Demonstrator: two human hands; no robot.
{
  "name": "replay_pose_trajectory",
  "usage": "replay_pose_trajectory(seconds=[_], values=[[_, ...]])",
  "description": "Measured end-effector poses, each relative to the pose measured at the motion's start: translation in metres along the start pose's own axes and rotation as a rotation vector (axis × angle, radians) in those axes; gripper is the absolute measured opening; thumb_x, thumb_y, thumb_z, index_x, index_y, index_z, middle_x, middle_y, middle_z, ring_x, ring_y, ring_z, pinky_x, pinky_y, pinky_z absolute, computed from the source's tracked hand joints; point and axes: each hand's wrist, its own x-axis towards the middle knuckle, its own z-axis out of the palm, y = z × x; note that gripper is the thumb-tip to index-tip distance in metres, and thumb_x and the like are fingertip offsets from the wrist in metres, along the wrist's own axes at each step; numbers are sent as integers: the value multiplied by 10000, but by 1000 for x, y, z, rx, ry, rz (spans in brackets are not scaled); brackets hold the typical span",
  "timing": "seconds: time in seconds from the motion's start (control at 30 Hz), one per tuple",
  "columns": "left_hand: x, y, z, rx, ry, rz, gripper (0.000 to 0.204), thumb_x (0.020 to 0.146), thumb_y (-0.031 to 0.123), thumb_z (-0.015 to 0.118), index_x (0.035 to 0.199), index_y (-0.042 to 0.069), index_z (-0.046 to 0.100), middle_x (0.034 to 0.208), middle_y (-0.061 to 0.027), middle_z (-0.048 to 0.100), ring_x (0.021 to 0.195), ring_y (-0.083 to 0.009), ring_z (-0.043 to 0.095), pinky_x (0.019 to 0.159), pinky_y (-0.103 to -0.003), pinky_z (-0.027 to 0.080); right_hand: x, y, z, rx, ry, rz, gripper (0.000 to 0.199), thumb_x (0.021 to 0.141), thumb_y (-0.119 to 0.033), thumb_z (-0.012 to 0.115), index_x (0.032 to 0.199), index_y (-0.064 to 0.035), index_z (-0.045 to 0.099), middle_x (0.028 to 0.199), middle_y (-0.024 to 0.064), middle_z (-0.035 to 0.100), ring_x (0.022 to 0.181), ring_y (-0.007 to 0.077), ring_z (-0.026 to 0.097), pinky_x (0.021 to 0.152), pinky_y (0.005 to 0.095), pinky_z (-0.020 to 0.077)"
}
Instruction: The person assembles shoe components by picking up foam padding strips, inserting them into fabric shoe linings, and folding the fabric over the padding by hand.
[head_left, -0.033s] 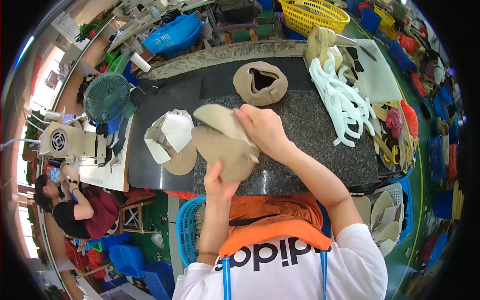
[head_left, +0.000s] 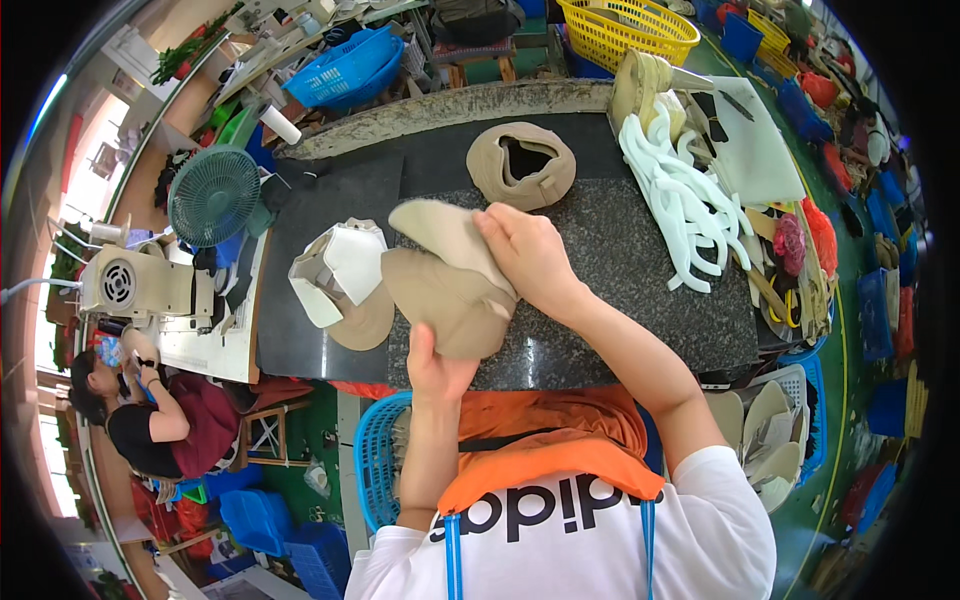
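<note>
A beige cap (head_left: pixel 440 295) is held tilted above the near part of the dark stone tabletop, its stiff brim (head_left: pixel 450 232) uppermost. My right hand (head_left: pixel 530 252) grips the brim's right end, thumb on top. Below, my left hand (head_left: pixel 438 368) supports the crown with its thumb on the outside; its other fingers are hidden behind the cloth. Just left lies another beige cap (head_left: pixel 362 322) with a white stiff liner (head_left: pixel 352 258) standing in it. Farther back, a third beige cap (head_left: pixel 520 166) rests with its dark opening facing up.
Pale curved foam strips (head_left: pixel 675 200) are heaped at the table's right, by a tape roll (head_left: pixel 640 85) and a white sheet (head_left: pixel 755 150). Scissors (head_left: pixel 792 308) lie at the right edge. A green fan (head_left: pixel 213 195) and a seated person at a sewing machine (head_left: pixel 140 280) are on the left.
The held cap has shifted very slightly upward between my hands, which keep their hold. Little else has moved.
</note>
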Motion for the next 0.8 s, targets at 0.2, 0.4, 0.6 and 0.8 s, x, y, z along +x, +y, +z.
replay_pose_trajectory(seconds=[0.2,0.4,0.6,0.8], values=[[-10,-11,8,377,144,160,714,818,262,669,1399,73,301,1386,-78,399,1304,-269,361,1088,-463,279,-3,-7,7,398,26,129,255,924,-213,474,795,3,516,682,230,544,652,411,546,563,424,420],[-13,-11,9,291,2,23,665,811,176,654,1378,64,324,1351,-75,433,1249,-269,423,1065,-446,318,6,-5,11,321,-140,-52,166,878,-160,489,838,-18,565,717,200,604,699,403,586,617,465,443],[-4,-10,16,146,169,107,598,857,157,618,1373,72,328,1329,-89,441,1250,-259,417,1068,-453,309,-7,-8,-6,96,257,-46,181,783,-118,637,942,-33,627,875,114,602,788,254,594,687,327,470],[-10,-13,25,23,120,66,524,944,273,480,1405,107,296,1409,-75,368,1310,-246,347,1101,-451,260,-30,-37,-29,-30,150,-485,271,682,-89,713,926,-24,614,873,82,581,807,271,577,701,328,479]])
